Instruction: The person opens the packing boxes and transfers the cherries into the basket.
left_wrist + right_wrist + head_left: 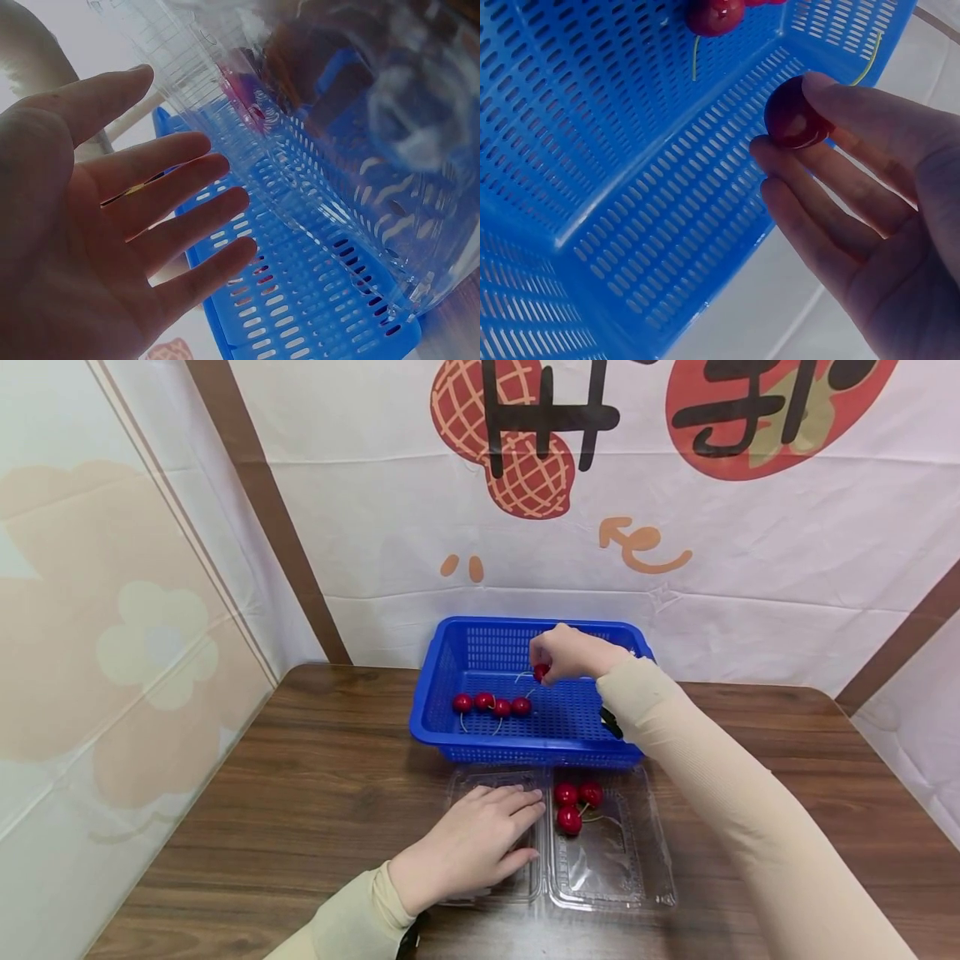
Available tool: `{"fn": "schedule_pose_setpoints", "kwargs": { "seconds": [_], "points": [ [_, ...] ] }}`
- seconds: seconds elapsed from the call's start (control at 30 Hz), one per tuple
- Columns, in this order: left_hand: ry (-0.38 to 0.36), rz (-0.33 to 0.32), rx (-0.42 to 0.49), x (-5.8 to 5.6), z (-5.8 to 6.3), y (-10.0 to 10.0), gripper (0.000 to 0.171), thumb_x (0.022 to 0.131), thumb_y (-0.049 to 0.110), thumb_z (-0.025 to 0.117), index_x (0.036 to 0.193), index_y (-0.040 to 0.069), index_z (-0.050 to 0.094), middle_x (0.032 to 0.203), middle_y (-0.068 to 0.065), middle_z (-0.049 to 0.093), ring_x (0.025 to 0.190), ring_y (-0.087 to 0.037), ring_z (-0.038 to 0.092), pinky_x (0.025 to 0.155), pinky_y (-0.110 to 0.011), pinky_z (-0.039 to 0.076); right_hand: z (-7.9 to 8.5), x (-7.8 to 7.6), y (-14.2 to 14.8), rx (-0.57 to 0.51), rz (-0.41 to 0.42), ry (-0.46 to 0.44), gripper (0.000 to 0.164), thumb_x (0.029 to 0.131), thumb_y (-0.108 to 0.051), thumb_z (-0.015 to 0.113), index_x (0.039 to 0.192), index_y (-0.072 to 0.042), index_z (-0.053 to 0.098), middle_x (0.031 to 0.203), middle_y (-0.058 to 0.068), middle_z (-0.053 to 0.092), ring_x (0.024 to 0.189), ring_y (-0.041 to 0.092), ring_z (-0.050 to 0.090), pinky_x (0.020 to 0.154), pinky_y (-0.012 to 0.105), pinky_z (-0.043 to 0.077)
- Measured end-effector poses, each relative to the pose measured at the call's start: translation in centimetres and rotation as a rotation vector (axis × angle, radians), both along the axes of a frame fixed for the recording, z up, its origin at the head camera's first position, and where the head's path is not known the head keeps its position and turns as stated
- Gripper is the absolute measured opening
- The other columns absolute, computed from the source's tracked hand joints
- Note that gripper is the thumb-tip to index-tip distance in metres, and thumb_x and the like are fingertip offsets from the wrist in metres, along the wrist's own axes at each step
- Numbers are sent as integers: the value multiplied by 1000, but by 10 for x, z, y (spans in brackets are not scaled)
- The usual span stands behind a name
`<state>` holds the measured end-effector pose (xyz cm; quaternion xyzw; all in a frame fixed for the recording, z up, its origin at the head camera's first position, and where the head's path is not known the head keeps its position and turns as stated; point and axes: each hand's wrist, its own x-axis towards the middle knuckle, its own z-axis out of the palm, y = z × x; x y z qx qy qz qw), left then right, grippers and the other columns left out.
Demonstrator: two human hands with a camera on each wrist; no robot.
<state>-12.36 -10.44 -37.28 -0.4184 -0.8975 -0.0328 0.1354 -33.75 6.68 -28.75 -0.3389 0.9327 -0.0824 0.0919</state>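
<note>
Pinched a cherry [541, 672] over blue basket [427, 685]

Counted four loose cherries [484, 701] inside basket, three more cherries [569, 820] in right half of clear two-part container [651, 864], just in front on wooden surface [337, 793]. Saw right hand [570, 653] pinching the cherry between thumb and fingers. Saw left hand [480, 843] spread, fingers straight, over container's left half; couldn't tell if touching.

right arm [735, 785] stretched forward, right hand [573, 652] in a pinch; left hand [476, 839] palm down, fingers [504, 797] nearly straight
</note>
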Motion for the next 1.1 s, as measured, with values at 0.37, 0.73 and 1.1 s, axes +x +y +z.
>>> {"fn": "schedule_pose_setpoints", "kwargs": {
  "seconds": [0.37,0.73,1.1],
  "points": [
    [-6,8,-8,0,0,0,50,86,43,56,123,11,60,128,-4,58,118,-24,50,90,-46,47,-10,-7,-3,6,-31,-45,26,74,-11,74,98,-8,66,94,9,68,83,20,60,79,36,54],
    [-4,7,-3,0,0,0,50,86,43,56,123,11,60,128,-4,58,118,-24,50,90,-45,47,-22,-9,0,30,-55,-72,28,72,-9,75,99,-6,67,94,9,68,84,21,59,79,37,54],
    [-5,6,-7,0,0,0,50,86,43,56,123,10,59,128,-4,58,118,-24,50,91,-45,47,-33,-11,4,44,-100,-120,29,72,-8,76,99,-6,67,97,10,68,86,21,60,80,38,54]
  ]
}}
